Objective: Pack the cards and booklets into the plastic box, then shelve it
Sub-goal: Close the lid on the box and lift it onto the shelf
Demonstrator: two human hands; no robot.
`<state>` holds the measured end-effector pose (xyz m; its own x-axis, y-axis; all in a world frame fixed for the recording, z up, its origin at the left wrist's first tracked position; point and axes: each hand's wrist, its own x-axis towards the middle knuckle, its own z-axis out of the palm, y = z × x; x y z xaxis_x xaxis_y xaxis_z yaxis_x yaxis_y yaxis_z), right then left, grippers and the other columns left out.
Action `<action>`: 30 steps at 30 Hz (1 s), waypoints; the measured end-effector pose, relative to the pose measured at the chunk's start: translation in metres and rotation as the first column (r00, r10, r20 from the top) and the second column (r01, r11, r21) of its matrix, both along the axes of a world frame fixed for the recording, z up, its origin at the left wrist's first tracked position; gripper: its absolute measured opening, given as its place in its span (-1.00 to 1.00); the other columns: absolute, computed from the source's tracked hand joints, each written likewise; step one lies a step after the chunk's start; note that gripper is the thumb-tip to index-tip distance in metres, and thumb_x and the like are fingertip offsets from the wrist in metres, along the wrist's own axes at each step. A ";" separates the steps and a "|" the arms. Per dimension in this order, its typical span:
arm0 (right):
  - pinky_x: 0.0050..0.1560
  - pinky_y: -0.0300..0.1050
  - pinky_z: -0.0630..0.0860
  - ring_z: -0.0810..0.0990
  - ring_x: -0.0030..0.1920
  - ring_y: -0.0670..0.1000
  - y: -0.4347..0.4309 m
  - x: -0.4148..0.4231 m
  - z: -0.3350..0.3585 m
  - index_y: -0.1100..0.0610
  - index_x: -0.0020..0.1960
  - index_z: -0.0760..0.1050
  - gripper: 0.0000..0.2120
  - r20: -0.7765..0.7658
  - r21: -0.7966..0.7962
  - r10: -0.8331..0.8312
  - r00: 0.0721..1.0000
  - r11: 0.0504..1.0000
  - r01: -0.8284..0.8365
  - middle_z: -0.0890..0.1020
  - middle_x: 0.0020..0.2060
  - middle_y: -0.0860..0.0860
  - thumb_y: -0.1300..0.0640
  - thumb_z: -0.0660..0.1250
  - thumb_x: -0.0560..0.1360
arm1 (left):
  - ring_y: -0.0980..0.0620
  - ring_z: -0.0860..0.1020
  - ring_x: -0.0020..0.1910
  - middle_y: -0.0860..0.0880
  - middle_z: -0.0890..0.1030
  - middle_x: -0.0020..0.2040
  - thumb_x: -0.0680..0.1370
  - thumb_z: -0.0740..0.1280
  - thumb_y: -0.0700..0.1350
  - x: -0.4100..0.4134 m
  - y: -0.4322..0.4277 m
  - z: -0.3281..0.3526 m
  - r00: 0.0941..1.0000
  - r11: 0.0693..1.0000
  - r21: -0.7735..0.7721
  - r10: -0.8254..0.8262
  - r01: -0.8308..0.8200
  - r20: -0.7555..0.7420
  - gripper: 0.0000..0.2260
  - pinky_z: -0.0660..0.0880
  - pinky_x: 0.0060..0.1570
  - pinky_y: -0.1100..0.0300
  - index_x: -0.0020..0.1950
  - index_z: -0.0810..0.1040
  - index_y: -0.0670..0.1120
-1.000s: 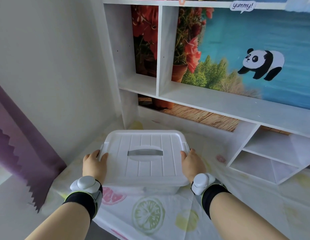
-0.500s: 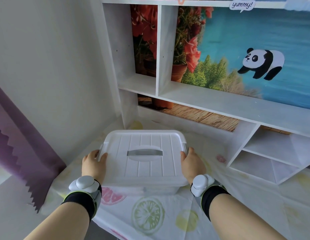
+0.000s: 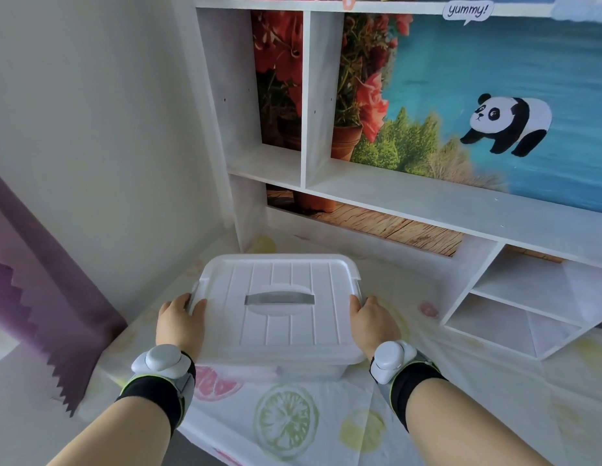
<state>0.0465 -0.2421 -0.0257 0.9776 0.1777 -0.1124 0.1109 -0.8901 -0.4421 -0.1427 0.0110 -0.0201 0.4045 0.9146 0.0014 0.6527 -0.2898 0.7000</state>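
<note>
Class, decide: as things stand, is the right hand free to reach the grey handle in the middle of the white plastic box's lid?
Probably yes. The grey handle lies uncovered on the white plastic box's lid, but the right hand now grips the box's side, so it must let go first.

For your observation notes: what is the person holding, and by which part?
The lidded plastic box, gripped at its two short sides: left hand, right hand.

White wall (image 3: 101, 129), purple curtain (image 3: 33, 280) at left, white shelf unit (image 3: 427, 203), fruit-print tablecloth (image 3: 286, 422), daylight.
</note>
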 end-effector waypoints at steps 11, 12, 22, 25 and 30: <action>0.00 0.00 0.46 0.60 0.08 0.24 -0.001 -0.003 0.005 0.25 0.14 0.43 -0.48 -0.028 0.032 -0.017 0.999 0.999 0.018 0.63 0.09 0.20 -0.18 0.00 0.60 | -0.25 0.51 0.15 -0.21 0.53 0.24 0.57 0.25 -0.01 0.001 -0.007 0.010 0.998 0.991 -0.124 0.054 -0.049 0.033 -0.59 0.35 0.01 0.07 0.34 0.44 -0.21; 0.00 0.00 0.46 0.60 0.08 0.24 -0.001 -0.003 0.006 0.26 0.14 0.43 -0.47 -0.041 0.049 -0.012 0.999 0.999 0.014 0.63 0.10 0.21 -0.19 0.01 0.60 | -0.25 0.53 0.08 -0.22 0.58 0.15 0.58 0.23 0.00 0.001 -0.007 0.013 0.999 0.986 -0.160 0.053 -0.051 0.008 -0.61 0.35 -0.03 0.09 0.30 0.46 -0.23; -0.19 -0.10 0.36 0.50 -0.25 0.10 -0.044 -0.016 0.020 0.16 -0.18 0.45 -0.67 -0.188 0.301 0.015 0.982 0.953 0.044 0.56 -0.30 0.04 -0.12 0.24 0.53 | -0.22 0.56 -0.27 -0.16 0.58 -0.33 0.57 0.24 -0.04 -0.008 -0.030 0.032 1.000 0.979 -0.202 -0.012 0.009 -0.015 -0.69 0.39 -0.27 0.11 -0.26 0.54 -0.22; -0.24 -0.08 0.36 0.54 -0.29 0.14 -0.066 -0.017 0.034 0.13 -0.33 0.41 -0.65 -0.215 0.390 -0.009 0.976 0.916 0.094 0.51 -0.41 0.02 -0.08 0.28 0.50 | -0.25 0.62 -0.15 -0.23 0.66 -0.20 0.51 0.28 -0.11 -0.004 -0.046 0.057 0.998 0.976 -0.214 -0.028 0.041 0.061 -0.78 0.51 -0.13 0.04 -0.18 0.62 -0.23; -0.18 -0.04 0.43 0.60 -0.21 0.16 -0.104 -0.012 0.084 0.13 -0.30 0.45 -0.63 -0.184 0.487 0.009 0.983 0.870 0.083 0.57 -0.36 0.03 -0.18 0.26 0.43 | -0.26 0.62 -0.16 -0.27 0.66 -0.19 0.42 0.30 -0.17 0.007 -0.074 0.112 0.982 0.980 -0.180 -0.057 0.090 0.181 -0.84 0.57 -0.09 -0.06 -0.21 0.62 -0.24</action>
